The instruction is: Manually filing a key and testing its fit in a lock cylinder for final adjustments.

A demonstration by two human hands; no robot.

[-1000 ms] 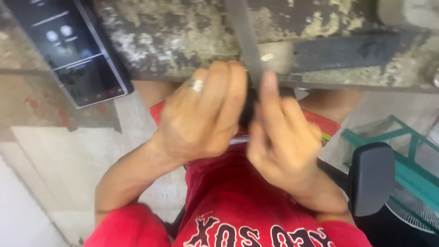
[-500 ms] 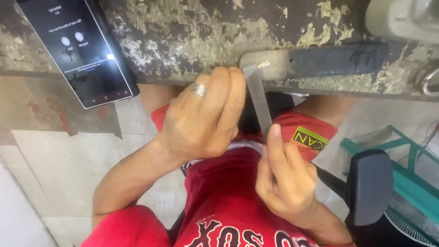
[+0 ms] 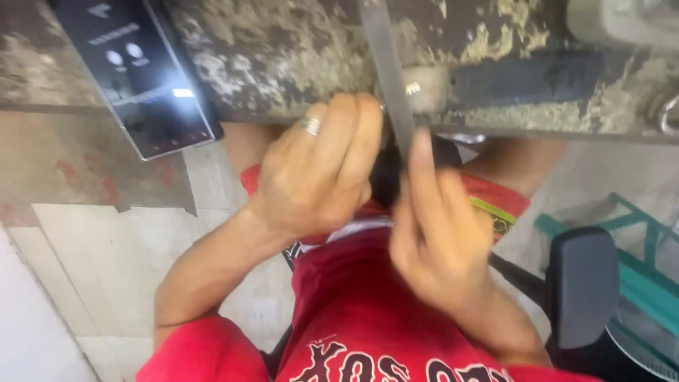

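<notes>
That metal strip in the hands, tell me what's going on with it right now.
A person in a red shirt holds a long flat metal strip at the edge of a worn, paint-flaked workbench. The left hand, a ring on one finger, wraps around something dark at the strip's lower end; what it is cannot be told. The right hand lays its fingers along the strip. A phone with a lit screen lies on the bench to the left.
</notes>
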